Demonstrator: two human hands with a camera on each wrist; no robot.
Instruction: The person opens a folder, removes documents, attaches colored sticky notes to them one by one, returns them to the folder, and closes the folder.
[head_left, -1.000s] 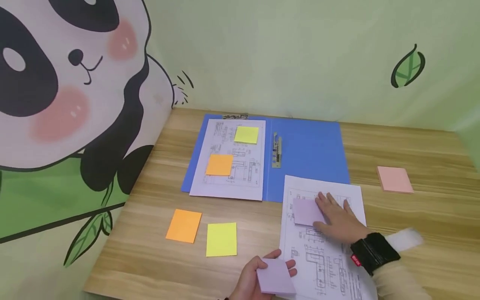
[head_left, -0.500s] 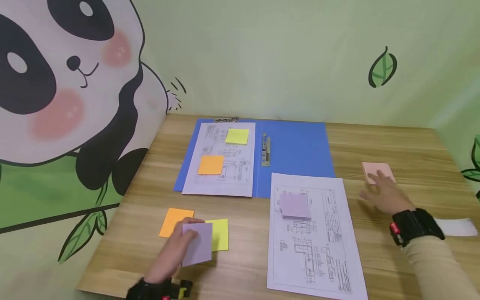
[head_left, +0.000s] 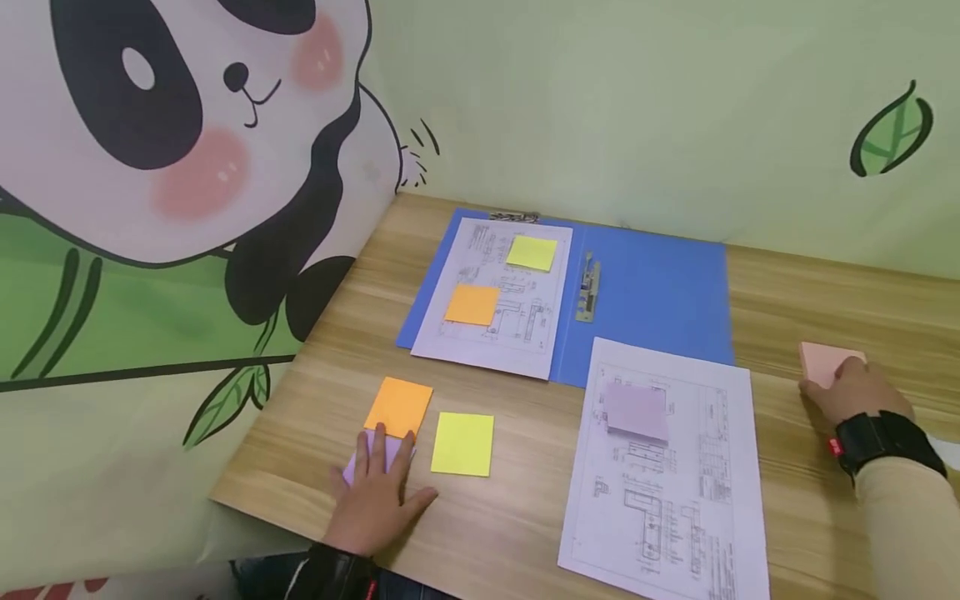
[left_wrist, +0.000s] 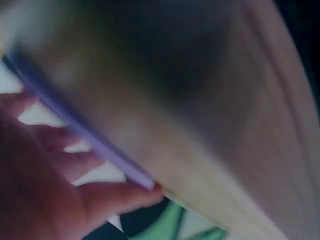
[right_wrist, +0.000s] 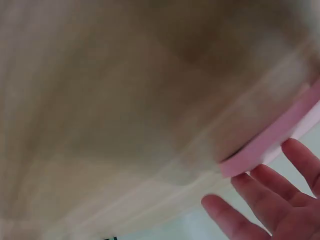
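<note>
Surface: wooden desk [head_left: 525,533] set against a panda mural wall.
Landmark: open blue folder [head_left: 652,292], a drawing sheet with yellow and orange notes clipped in its left half.
Surroundings: orange sticky pad [head_left: 399,406] and yellow sticky pad [head_left: 463,443] lie near the folder's front left corner; a loose printed drawing sheet [head_left: 667,475] overlaps its front right.
Left hand [head_left: 378,492]: laid flat, fingers straight, pressing the purple sticky pad [head_left: 358,463] just before the orange pad.
Right hand [head_left: 855,390]: fingers curled over the pink sticky pad [head_left: 821,363], right of the folder; a firm hold cannot be confirmed.

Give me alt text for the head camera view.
A left hand presses a purple sticky pad on a wooden table while the right hand touches a pink pad; between them lie an open blue folder and drawings.
</note>
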